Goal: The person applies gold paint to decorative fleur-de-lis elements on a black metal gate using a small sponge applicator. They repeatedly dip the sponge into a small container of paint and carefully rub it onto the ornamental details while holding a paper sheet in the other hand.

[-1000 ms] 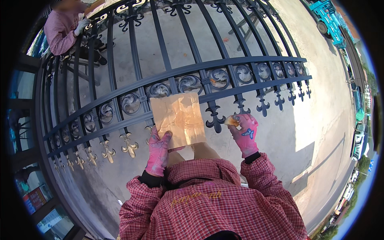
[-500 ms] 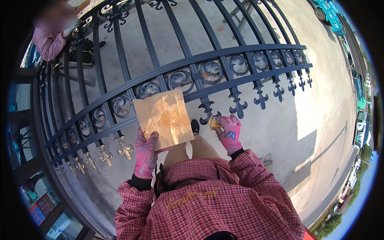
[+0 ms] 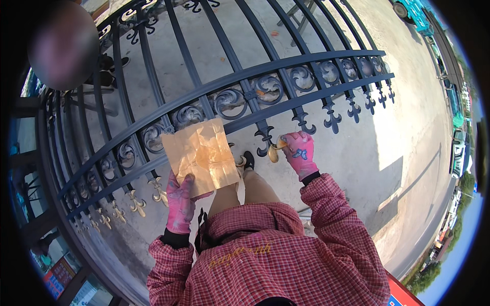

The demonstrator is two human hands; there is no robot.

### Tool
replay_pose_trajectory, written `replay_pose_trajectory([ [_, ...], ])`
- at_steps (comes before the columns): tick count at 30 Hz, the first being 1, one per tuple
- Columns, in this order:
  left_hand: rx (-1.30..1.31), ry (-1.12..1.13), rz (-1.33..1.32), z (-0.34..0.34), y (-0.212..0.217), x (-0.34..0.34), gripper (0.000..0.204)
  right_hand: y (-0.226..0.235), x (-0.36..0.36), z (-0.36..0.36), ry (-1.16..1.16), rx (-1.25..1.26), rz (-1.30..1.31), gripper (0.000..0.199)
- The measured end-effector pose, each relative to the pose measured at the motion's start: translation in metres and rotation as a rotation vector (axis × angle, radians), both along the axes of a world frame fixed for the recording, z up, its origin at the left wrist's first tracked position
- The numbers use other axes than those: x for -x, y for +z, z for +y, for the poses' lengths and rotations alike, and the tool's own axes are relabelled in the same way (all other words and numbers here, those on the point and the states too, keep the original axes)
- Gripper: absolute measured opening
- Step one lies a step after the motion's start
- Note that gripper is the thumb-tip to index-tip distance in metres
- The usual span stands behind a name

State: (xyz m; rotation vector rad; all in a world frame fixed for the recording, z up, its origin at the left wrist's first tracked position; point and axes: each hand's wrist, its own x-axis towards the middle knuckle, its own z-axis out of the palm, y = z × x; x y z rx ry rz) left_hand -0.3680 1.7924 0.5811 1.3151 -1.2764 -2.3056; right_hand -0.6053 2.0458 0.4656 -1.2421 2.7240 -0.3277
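Fence tip (image 3: 264, 137) lies between nine and ten o'clock from the right hand (image 3: 299, 153) and at two o'clock from the left hand (image 3: 180, 201), so the right is plainly nearer. Its long axis runs from eleven o'clock to five, pointing out from the dark fence (image 3: 278, 65), and its gold lower end sits just beside the small stained pad (image 3: 281, 142) held in the right fingertips; whether pad and metal touch cannot be told. The two hands are apart, both in pink gloves. The left grips a creased gold-brown sheet (image 3: 200, 158) near its lower-left corner; the sheet spreads toward one o'clock from that hand. Gold tips (image 3: 137, 204) stand at its nine o'clock.
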Motion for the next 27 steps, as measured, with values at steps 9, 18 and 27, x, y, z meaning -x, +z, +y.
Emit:
replay_pose_trajectory([
  [9, -0.052, 0.022, 0.012, -0.007, 0.001, -0.005, 0.048, -0.007, -0.057, -0.031, -0.040, 0.123, -0.011, 0.020],
  [18, -0.050, 0.030, -0.004, -0.019, -0.001, -0.015, 0.055, 0.005, -0.061, -0.018, -0.100, 0.079, -0.029, 0.029],
  [27, -0.054, 0.059, -0.008, -0.022, -0.001, -0.023, 0.055, 0.013, -0.031, -0.034, -0.126, 0.126, -0.058, 0.033],
])
